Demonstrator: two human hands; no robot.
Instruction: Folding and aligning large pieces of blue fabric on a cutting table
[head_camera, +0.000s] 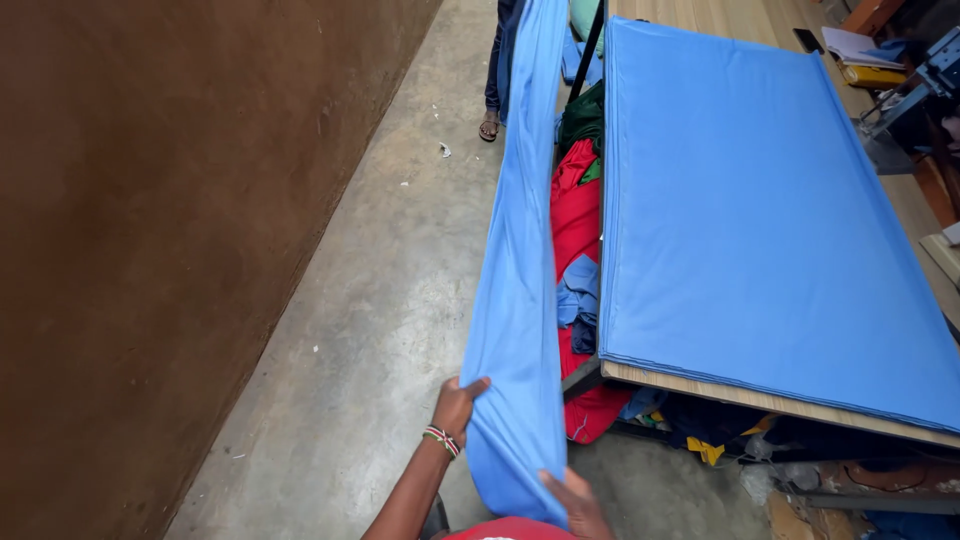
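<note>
A long length of blue fabric (520, 270) hangs stretched in the air beside the table, running from me toward the far end. My left hand (456, 405) grips its near left edge, a beaded band on the wrist. My right hand (578, 500) holds the fabric's lower near end from the right side, partly covered by the cloth. At the far end another person's leg and sandalled foot (490, 122) show on the floor; their hands are hidden behind the fabric. A stack of flat blue fabric layers (760, 220) lies spread on the wooden table (760, 402).
A brown wall (150, 250) borders the concrete aisle (370, 310) on the left. Red, green and blue cloth pieces (575, 225) are heaped under the table's edge. Books and a machine (900, 70) sit at the far right.
</note>
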